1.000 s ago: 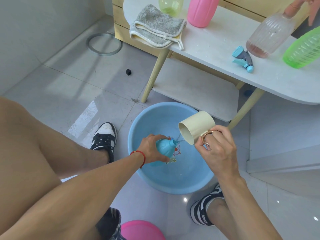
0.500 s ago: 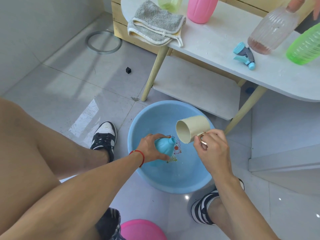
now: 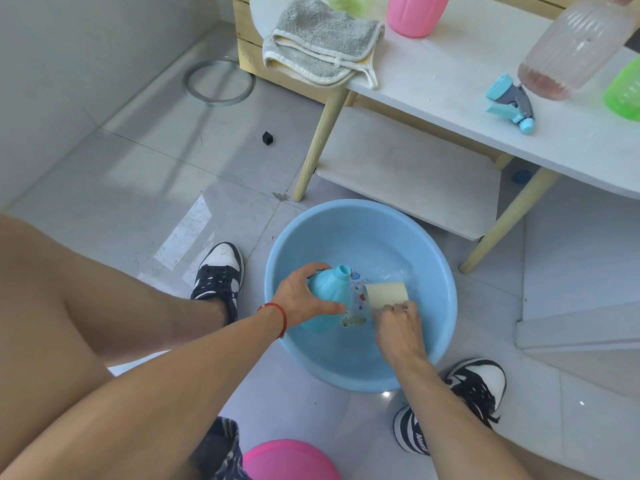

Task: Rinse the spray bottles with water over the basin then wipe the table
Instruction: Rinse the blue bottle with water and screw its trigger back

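Note:
My left hand [image 3: 304, 299] grips a blue spray bottle [image 3: 329, 292] without its head, neck pointing up, over the blue basin [image 3: 440, 271] on the floor. My right hand [image 3: 398, 323] holds a cream cup [image 3: 386, 294] by its handle, lowered into the basin right of the bottle, with its mouth turned left. On the white table [image 3: 433, 81] lie a blue spray head [image 3: 510, 103], a clear pinkish bottle [image 3: 571, 50], a green bottle [image 3: 625, 93], a pink bottle [image 3: 415, 12], a pale green bottle [image 3: 349, 0] and a folded grey cloth [image 3: 318, 43].
My two black-and-white shoes [image 3: 221, 271] [image 3: 460, 400] flank the basin. A pink basin [image 3: 291, 460] sits at the bottom edge. The table's wooden legs [image 3: 318, 140] and lower shelf [image 3: 408, 174] stand just behind the basin. A metal ring [image 3: 218, 83] and a small black cube [image 3: 267, 137] lie on the tiles.
My right hand has lowered the cup from above the bottle's neck down into the basin. The bottle in my left hand has turned more upright.

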`<action>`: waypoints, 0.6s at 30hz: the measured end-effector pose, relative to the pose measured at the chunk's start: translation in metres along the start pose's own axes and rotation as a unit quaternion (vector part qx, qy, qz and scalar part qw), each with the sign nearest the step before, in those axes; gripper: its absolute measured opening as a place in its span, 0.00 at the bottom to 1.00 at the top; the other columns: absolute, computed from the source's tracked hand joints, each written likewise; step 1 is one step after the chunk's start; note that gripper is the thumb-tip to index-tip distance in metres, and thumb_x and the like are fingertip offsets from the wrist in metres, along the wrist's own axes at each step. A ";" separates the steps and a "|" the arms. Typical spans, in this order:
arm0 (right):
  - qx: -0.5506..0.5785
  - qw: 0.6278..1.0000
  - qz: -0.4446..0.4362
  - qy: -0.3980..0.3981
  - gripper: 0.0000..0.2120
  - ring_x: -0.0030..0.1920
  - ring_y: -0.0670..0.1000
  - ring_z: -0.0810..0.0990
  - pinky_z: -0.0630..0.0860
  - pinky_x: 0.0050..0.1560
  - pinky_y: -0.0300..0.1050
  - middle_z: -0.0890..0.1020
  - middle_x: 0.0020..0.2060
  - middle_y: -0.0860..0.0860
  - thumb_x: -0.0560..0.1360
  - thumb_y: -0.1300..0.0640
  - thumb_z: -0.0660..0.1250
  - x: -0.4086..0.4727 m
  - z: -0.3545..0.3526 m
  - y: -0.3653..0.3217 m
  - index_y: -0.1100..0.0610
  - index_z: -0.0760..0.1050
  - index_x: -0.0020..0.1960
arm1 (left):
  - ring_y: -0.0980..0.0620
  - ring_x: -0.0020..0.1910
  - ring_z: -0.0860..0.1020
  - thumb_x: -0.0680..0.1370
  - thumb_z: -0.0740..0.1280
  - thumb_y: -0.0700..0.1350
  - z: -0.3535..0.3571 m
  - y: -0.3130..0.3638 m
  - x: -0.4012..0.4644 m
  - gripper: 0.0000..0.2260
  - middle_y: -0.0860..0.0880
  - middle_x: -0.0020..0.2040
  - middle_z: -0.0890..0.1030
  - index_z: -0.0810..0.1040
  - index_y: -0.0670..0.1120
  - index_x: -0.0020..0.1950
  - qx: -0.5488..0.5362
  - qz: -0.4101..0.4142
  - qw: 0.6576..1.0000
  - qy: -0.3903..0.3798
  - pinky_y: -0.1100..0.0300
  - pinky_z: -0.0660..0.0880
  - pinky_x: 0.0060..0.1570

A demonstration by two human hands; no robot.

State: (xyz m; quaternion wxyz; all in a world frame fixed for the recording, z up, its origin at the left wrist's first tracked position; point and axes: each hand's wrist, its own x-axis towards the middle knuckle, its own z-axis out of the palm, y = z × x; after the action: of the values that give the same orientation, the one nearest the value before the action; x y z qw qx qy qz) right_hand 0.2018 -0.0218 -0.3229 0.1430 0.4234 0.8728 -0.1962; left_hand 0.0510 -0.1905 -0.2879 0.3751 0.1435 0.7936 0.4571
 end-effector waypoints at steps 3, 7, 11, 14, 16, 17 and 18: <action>0.138 0.989 -0.018 -0.040 0.14 0.40 0.66 0.78 0.75 0.49 0.57 0.82 0.32 0.63 0.79 0.65 0.67 -0.010 -0.009 -0.011 0.65 0.80 0.34 | 0.56 0.54 0.81 0.61 0.84 0.52 -0.002 0.001 0.000 0.32 0.57 0.57 0.79 0.76 0.64 0.62 -0.005 -0.001 1.000 0.000 0.59 0.81 0.50; 0.274 0.961 0.038 -0.009 0.19 0.42 0.63 0.79 0.73 0.41 0.51 0.84 0.37 0.59 0.82 0.54 0.64 -0.004 -0.027 -0.011 0.66 0.80 0.38 | 0.56 0.54 0.80 0.59 0.84 0.53 -0.004 0.000 0.001 0.33 0.57 0.58 0.79 0.76 0.64 0.61 -0.008 -0.004 1.000 -0.002 0.56 0.81 0.52; 0.393 0.915 0.087 -0.013 0.16 0.45 0.56 0.85 0.79 0.53 0.53 0.86 0.33 0.49 0.69 0.46 0.68 -0.003 -0.042 0.001 0.56 0.83 0.31 | 0.57 0.54 0.80 0.61 0.84 0.51 -0.005 0.002 -0.002 0.32 0.58 0.58 0.78 0.76 0.63 0.62 -0.007 -0.005 1.000 -0.007 0.61 0.79 0.48; 0.431 0.900 0.071 -0.002 0.17 0.40 0.52 0.83 0.80 0.60 0.61 0.82 0.30 0.50 0.64 0.45 0.69 -0.004 -0.053 0.009 0.60 0.79 0.30 | 0.54 0.53 0.80 0.62 0.84 0.50 -0.006 0.003 -0.002 0.31 0.58 0.57 0.77 0.76 0.63 0.60 -0.002 -0.006 1.000 -0.018 0.62 0.78 0.44; 0.427 0.902 0.061 0.015 0.21 0.38 0.52 0.78 0.80 0.52 0.60 0.79 0.30 0.55 0.66 0.43 0.71 -0.008 -0.066 0.010 0.62 0.77 0.30 | 0.53 0.52 0.81 0.62 0.83 0.49 -0.006 0.004 -0.003 0.30 0.58 0.57 0.77 0.76 0.63 0.59 0.002 -0.005 1.000 -0.021 0.60 0.79 0.43; 0.427 0.902 0.053 0.031 0.22 0.37 0.53 0.76 0.77 0.46 0.55 0.79 0.31 0.58 0.68 0.43 0.72 -0.011 -0.073 0.009 0.62 0.75 0.30 | 0.52 0.52 0.80 0.62 0.83 0.48 -0.005 0.004 -0.003 0.30 0.58 0.57 0.77 0.76 0.62 0.59 0.004 -0.004 1.000 -0.021 0.60 0.79 0.43; 0.427 0.902 0.045 0.049 0.23 0.36 0.52 0.75 0.72 0.42 0.51 0.79 0.32 0.62 0.69 0.45 0.73 -0.013 -0.079 0.008 0.64 0.74 0.30 | 0.52 0.52 0.80 0.62 0.83 0.48 -0.005 0.005 -0.003 0.30 0.57 0.57 0.77 0.76 0.62 0.59 0.007 -0.004 1.000 -0.020 0.60 0.80 0.43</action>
State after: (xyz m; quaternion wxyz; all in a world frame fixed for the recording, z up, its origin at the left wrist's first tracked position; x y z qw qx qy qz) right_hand 0.2090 0.0102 -0.2492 -0.0857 0.4920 0.6910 -0.5226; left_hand 0.0489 -0.1925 -0.2811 0.3918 0.1525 0.7895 0.4472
